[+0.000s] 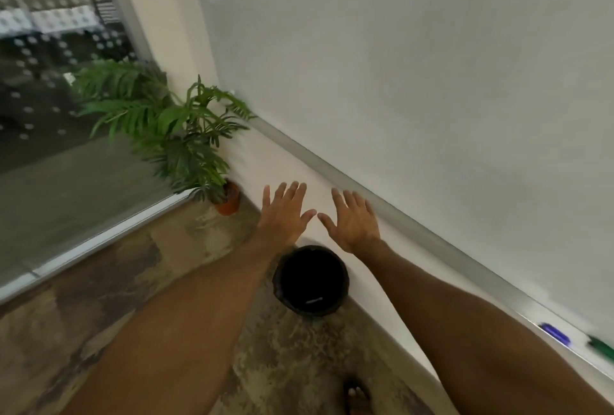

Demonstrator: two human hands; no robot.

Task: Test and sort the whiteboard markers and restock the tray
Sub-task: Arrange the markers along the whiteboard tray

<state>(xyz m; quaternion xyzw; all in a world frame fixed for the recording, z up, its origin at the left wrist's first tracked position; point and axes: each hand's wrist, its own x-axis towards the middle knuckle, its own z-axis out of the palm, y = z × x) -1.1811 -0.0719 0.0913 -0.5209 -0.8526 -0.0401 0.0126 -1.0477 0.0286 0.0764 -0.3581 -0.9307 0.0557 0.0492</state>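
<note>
Hands spread flat, L (285, 212), R (355, 220), empty

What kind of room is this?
Probably an office meeting room: a wall-mounted whiteboard with a purple marker and a green marker on its tray, a glass partition with a dotted pattern, and a potted plant in the corner.
</note>
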